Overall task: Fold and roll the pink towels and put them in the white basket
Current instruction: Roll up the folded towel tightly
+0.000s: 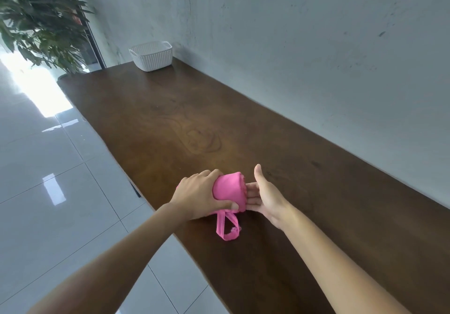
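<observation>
Pink towel [229, 192] sat rolled on the near counter [243, 123], left hand [198, 195] wrapped round it, right hand [263, 192] flat against its end. Roll axis ran left-right — white basket [151, 55] lay well beyond, far end, left hand's side.

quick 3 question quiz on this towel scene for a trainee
1. True or false: the pink towel is already in the white basket.
2. Which hand grips the towel roll?
3. The right hand is: A) flat against the roll's end, B) in the basket, C) on the plant.

Key: 1 false, it is on the table; 2 the left hand; 3 A.
</observation>
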`<state>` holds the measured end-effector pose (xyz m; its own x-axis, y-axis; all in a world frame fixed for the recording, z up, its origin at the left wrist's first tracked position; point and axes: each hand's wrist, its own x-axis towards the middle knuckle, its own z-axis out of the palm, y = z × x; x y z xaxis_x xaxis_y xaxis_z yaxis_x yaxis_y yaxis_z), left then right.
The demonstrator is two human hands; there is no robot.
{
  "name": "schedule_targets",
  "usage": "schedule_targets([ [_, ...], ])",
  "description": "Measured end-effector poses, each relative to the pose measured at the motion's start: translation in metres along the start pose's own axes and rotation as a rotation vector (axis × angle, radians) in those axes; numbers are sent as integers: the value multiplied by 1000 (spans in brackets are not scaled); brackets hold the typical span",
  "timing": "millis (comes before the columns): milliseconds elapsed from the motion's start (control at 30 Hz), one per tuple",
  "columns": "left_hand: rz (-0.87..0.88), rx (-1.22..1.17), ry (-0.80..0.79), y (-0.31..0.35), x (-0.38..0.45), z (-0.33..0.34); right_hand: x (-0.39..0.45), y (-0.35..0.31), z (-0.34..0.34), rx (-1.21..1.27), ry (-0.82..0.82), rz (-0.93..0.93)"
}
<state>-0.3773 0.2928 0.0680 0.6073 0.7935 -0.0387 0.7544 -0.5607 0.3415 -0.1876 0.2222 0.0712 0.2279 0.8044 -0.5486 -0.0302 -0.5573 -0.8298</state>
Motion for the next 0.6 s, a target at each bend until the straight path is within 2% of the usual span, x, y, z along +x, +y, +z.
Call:
schedule_targets([
  [233, 11, -391, 113, 18, -4, 1, -19, -12, -25, 54, -48, -117],
  [400, 13, -475, 292, 34, -8, 9, -27, -14, -33, 48, -100, -166],
  [600, -36, -598, 363, 42, -11, 9, -33, -15, -33, 53, -128, -226],
])
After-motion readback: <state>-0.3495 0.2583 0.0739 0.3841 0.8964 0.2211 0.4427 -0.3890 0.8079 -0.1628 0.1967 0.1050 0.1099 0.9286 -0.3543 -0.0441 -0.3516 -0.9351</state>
